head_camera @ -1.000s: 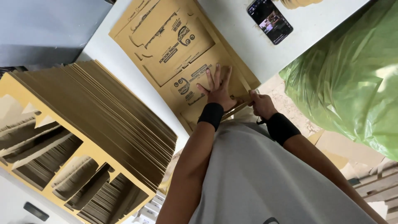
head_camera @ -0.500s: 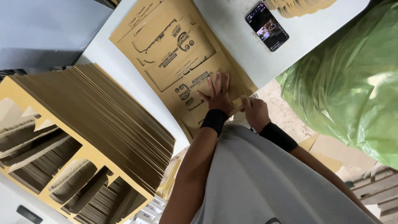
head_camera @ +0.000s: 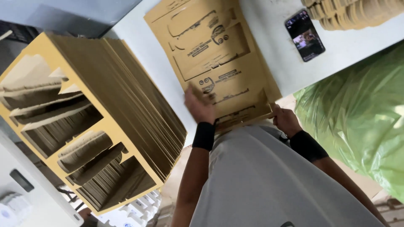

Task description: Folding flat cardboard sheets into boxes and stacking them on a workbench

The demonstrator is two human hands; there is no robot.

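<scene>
1. Cardboard sheet [head_camera: 212, 54], flat and die-cut, lies on the white table [head_camera: 269, 42] in front of you.
2. Your left hand [head_camera: 198, 105] presses flat on it, fingers spread, gripping nothing.
3. Your right hand [head_camera: 285, 120] pinches its near corner.
4. A phone [head_camera: 304, 35] lies just beside it.

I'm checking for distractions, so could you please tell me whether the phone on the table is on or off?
On: the phone screen is lit and shows a picture.
</scene>
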